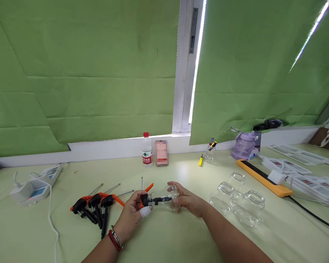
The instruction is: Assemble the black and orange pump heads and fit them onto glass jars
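Observation:
Over the front middle of the table, a clear bulb-shaped bottle [164, 191] lies nearly level between my two hands. My left hand [134, 210], with a white wrap on its thumb, grips the black cap [144, 199] at the neck. A black stem [163, 199] reaches from that cap into the bottle. My right hand [190, 201] is closed around the rounded end. Left of my hands are several black cap pieces [94, 204] with black stems, metal rods and orange strips. To the right stand several similar clear bottles [242, 204].
At the back are a water bottle [147, 151], a pink box-like item [161, 153], a small glass holding tools [210, 155] and a yellow-handled tool [200, 160]. A purple jug [243, 146] and orange power strip [263, 179] are right; a white power strip [41, 186] with cables is left.

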Motion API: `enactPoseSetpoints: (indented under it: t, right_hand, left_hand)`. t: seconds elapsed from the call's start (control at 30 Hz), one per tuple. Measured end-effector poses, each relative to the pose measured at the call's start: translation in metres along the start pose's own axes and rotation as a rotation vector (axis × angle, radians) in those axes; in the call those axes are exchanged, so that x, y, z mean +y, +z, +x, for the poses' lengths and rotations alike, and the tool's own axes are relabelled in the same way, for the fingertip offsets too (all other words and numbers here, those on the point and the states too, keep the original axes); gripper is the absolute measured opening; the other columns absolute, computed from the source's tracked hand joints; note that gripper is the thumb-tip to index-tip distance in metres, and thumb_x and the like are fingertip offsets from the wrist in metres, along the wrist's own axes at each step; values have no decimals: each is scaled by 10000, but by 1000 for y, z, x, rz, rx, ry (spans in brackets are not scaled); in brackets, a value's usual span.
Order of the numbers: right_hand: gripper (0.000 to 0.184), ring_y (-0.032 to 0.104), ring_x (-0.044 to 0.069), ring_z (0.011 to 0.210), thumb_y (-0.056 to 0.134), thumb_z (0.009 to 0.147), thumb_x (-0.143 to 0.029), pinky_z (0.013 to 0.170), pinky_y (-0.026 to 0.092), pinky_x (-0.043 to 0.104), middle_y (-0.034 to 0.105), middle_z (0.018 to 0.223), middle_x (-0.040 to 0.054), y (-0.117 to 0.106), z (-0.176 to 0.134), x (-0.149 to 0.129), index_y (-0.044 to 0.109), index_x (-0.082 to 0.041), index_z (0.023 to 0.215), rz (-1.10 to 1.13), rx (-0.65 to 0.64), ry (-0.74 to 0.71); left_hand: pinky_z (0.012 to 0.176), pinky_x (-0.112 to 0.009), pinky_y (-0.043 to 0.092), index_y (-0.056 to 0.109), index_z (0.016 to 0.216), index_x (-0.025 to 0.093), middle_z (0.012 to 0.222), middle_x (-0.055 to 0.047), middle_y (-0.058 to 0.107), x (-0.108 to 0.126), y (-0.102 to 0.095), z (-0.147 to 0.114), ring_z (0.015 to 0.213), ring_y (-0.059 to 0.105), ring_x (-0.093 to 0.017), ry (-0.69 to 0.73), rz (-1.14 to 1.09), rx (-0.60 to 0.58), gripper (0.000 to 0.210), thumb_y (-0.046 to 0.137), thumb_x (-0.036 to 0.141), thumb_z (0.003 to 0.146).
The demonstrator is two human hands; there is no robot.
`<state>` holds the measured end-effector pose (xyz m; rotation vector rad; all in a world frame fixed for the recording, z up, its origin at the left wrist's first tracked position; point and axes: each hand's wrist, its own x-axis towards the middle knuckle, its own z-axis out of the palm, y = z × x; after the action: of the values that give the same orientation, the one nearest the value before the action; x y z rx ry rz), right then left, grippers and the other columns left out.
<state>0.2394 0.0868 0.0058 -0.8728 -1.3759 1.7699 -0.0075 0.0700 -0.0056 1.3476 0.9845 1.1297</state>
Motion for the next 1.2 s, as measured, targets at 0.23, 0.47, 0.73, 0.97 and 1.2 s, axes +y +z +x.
enactPoseSetpoints:
  t: [0.23, 0.47, 0.73, 0.97, 1.2]
  right_hand:
    - [487, 612, 126, 476, 548, 763, -540, 345, 296, 168, 643, 854, 48, -9, 5, 10, 495, -199, 1106, -35, -52, 122]
    - [698, 316, 44, 240, 207, 826, -707, 278, 130, 186, 601, 507, 38, -16, 13, 24, 575, -125, 709, -195, 34, 222]
    - [575, 548, 98, 509, 505, 784, -619, 414, 419, 210, 604, 784, 43, -10, 11, 15, 557, -153, 1117, -97, 64, 68]
    - [689, 580, 85, 612, 745, 673, -364, 485, 412, 195, 570, 1039, 41, -18, 6, 16, 423, -280, 1276, -24, -49, 4]
    - [604, 470, 67, 375, 397, 807, -673, 318, 264, 158, 625, 618, 27, -12, 12, 20, 573, -129, 1001, -112, 22, 127]
  left_hand:
    - [759, -263, 464, 556, 963, 222, 877, 0, 617, 4, 0, -2, 818, 571, -146, -31, -29, -4, 400, 753, 203, 617]
    - [767, -256, 461, 563, 919, 223, 854, 8, 608, 6, 1, -1, 813, 567, -139, -51, -55, -11, 412, 787, 171, 577]
    - [737, -263, 463, 555, 961, 226, 874, -7, 603, -2, -3, 0, 807, 551, -149, -14, -33, 49, 403, 765, 187, 620]
    - [735, -249, 455, 549, 967, 229, 885, 2, 601, -5, -7, 3, 821, 549, -144, -11, -17, 36, 422, 775, 190, 613]
    - [720, -238, 456, 563, 930, 223, 845, 10, 622, -2, -3, 2, 766, 566, -124, -38, -73, 6, 382, 770, 169, 613]
